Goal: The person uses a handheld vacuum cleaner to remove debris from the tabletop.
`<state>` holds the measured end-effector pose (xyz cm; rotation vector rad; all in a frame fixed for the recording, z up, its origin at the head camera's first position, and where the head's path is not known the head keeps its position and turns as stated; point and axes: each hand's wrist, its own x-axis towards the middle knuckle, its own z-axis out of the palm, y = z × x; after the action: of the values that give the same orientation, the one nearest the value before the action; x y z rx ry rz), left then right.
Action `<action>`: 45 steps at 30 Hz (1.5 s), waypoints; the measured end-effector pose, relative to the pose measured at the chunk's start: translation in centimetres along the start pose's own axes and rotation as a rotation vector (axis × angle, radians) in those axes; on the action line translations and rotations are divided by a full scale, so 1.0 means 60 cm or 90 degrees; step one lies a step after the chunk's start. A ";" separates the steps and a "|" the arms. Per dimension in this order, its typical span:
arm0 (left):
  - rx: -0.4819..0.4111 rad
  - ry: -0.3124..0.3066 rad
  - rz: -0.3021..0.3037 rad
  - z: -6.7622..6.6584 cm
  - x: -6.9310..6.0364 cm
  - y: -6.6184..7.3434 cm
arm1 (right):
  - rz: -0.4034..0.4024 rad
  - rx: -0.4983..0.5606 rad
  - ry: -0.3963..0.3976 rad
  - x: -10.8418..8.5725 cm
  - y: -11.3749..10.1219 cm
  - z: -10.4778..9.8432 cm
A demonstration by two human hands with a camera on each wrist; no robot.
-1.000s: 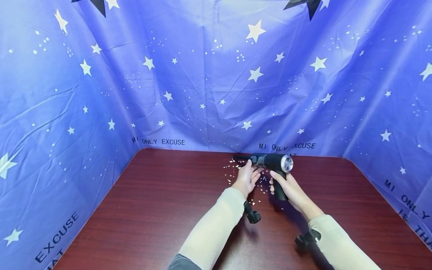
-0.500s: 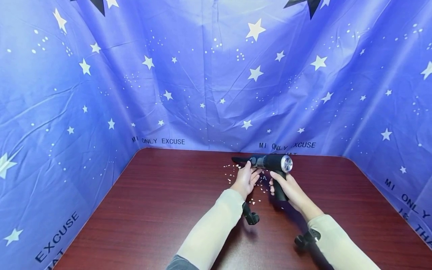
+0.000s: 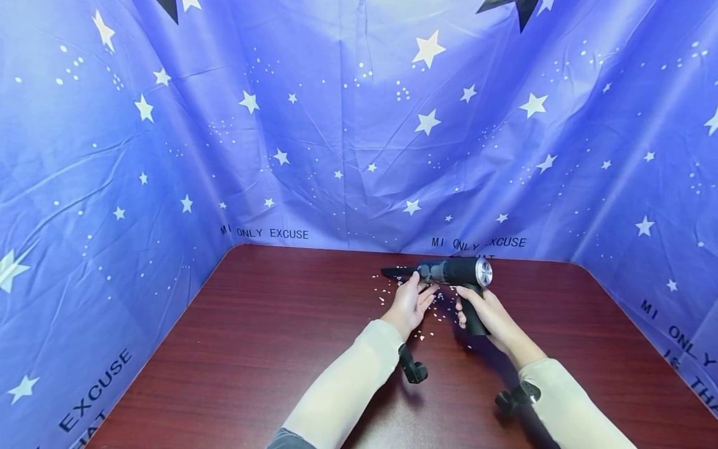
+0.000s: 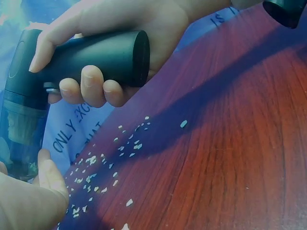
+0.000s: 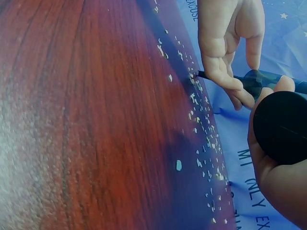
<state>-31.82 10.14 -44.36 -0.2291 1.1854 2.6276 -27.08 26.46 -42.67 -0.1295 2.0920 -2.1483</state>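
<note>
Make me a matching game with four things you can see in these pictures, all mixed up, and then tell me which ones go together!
Things:
1. Right hand
2. Left hand
3. Pale bits
4. Cloth

Clues:
A. Scattered over the dark red tabletop
B. Blue with light stars
C. Curled round the black handle
D. At the see-through section, thumb up and fingers reaching underneath

Right pairs:
1 goes with C
2 goes with D
3 goes with A
4 goes with B
</note>
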 end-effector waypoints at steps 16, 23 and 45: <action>-0.012 0.005 0.001 -0.019 -0.016 0.010 | 0.013 -0.026 -0.017 0.001 0.000 0.008; -0.033 0.005 0.002 -0.008 -0.019 0.007 | 0.001 -0.032 -0.010 -0.004 -0.003 0.003; -0.051 0.007 -0.010 0.049 -0.001 -0.009 | -0.033 -0.060 0.031 -0.024 -0.010 -0.025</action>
<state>-31.72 12.68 -42.84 -0.2669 1.0788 2.6670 -25.93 28.16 -42.08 -0.1444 2.2426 -2.1017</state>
